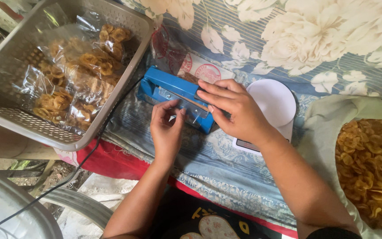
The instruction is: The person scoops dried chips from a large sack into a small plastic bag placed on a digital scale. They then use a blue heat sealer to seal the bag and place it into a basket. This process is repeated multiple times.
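- Forearms are reaching in from the bottom edge, nearest the camera, over a floral cloth (226, 177) that is covering the counter
- Sitting at the upper left, a grey perforated basket (12, 57) is holding sealed clear packets of fried chips (80, 71)
- Lying at the right edge on a pale sheet, a loose heap of golden chips (370, 163) is spreading well apart from the hands
- Peeking out from under the right wrist, a white round-topped scale (274, 101) is sitting just beside the sealer
- Resting between basket and scale, the blue heat sealer (166, 88) is running its long axis from upper left down to lower right, with a black cord (85, 157) trailing off to the lower left
- Pressing flat with fingers extended and close together, the right hand (235, 110) is bearing down on the sealer's lower-right end
- Pinching with thumb and fingertips, the left hand (166, 130) is holding the edge of a clear plastic bag (195, 116) at the sealing bar
- Looking thin, light, limp and slippery, the bag is probably handling best when gripped near its open edge and pulled taut; the sealer is looking rigid and fairly light, best pressed on its arm
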